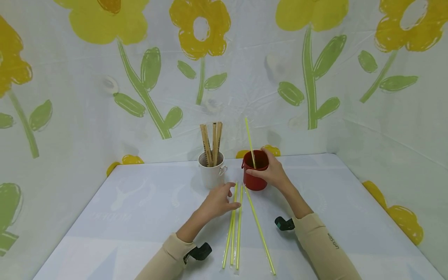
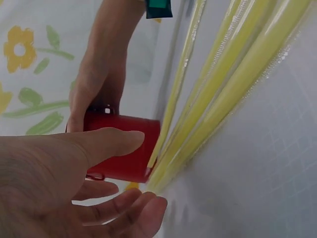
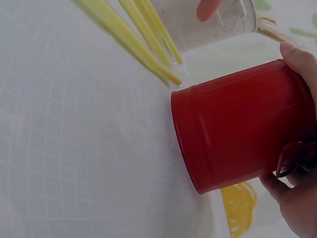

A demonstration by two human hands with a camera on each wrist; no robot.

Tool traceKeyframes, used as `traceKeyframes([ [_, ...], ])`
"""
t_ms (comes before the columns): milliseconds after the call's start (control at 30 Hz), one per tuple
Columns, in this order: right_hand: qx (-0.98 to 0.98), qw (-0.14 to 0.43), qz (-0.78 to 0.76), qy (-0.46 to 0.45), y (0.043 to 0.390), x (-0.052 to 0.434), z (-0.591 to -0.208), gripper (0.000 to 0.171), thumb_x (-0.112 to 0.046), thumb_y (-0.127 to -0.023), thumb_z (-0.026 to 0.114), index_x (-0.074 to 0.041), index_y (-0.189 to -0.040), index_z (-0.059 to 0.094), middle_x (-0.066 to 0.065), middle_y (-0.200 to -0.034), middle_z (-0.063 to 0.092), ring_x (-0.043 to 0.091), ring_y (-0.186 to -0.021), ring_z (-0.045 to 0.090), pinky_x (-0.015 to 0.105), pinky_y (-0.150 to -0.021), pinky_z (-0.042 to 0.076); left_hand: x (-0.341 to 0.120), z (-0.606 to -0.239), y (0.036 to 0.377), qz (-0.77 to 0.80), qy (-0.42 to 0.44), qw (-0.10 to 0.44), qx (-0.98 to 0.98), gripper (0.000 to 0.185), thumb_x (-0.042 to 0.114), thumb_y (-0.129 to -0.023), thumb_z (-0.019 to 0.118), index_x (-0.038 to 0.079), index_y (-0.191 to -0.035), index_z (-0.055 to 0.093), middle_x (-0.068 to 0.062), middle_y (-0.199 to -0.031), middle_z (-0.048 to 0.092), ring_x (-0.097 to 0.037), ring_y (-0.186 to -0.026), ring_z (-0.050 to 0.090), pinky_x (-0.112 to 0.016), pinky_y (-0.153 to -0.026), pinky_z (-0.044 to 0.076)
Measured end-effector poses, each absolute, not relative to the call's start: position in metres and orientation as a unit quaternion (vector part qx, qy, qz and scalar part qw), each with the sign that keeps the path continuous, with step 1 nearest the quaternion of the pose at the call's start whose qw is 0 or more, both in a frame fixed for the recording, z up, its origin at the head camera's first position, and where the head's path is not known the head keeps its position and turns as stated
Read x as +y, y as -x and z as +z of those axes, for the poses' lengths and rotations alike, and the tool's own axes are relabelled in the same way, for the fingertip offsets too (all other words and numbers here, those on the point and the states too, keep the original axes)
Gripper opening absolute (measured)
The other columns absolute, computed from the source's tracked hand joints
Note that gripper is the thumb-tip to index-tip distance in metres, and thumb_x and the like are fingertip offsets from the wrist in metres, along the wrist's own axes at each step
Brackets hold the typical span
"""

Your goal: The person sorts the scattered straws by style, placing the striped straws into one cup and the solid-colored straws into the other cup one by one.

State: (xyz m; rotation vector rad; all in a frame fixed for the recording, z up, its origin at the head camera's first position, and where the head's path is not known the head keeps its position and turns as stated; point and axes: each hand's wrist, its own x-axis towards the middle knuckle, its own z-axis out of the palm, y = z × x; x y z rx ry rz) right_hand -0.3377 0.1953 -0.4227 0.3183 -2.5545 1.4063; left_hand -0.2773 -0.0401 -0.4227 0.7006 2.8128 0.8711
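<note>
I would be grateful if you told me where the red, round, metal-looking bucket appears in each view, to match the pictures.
Head: the red, round, metal-looking bucket is just right of and below centre.
Left wrist: the bucket is left of centre, partly behind the left hand.
Right wrist: the bucket fills much of the right half.
Shared landmark: thin yellow sticks in clear wrapping, ends lying near the bucket's base.
</note>
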Motion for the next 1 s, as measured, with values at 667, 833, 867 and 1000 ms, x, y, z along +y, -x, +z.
traceKeyframes([
  [667,-0.865,0.101,0.479,-0.106,0.337,0.195,-0.422,0.102,-0.038,-0.076,0.084,-0.007,-0.153,0.024,0.012,-0.146,0.046,0.033,-0.132,0.046,0.052,-0.097,0.051,-0.036,-0.434,0.276,0.292,-0.184,0.137,0.929,0.076,0.032,-0.081,0.081,0.005,-0.142,0.047,-0.003,-0.085,0.060,-0.015,-0.055,0.058,-0.025,-0.051,0.050],
  [833,-0.866,0.103,0.478,-0.106,0.337,0.195,-0.422,0.102,-0.039,-0.076,0.084,-0.008,-0.153,0.024,0.012,-0.146,0.046,0.032,-0.132,0.046,0.052,-0.097,0.051,-0.037,-0.434,0.275,0.291,-0.189,0.140,0.927,0.072,0.031,-0.083,0.079,0.004,-0.142,0.047,0.000,-0.076,0.060,-0.016,-0.049,0.059,-0.025,-0.051,0.047],
  [867,-0.866,0.103,0.478,-0.107,0.337,0.195,-0.422,0.102,-0.039,-0.076,0.084,-0.008,-0.153,0.024,0.012,-0.147,0.046,0.032,-0.132,0.046,0.052,-0.097,0.051,-0.037,-0.434,0.275,0.292,-0.189,0.142,0.927,0.071,0.031,-0.083,0.078,0.004,-0.142,0.047,0.000,-0.075,0.060,-0.016,-0.049,0.060,-0.025,-0.052,0.047],
  [1000,-0.865,0.103,0.478,-0.109,0.337,0.196,-0.422,0.102,-0.039,-0.076,0.084,-0.008,-0.153,0.024,0.012,-0.147,0.046,0.033,-0.132,0.047,0.052,-0.097,0.051,-0.038,-0.434,0.276,0.296,-0.189,0.151,0.924,0.069,0.029,-0.085,0.077,0.004,-0.142,0.047,0.000,-0.074,0.062,-0.015,-0.050,0.062,-0.024,-0.051,0.049],
])
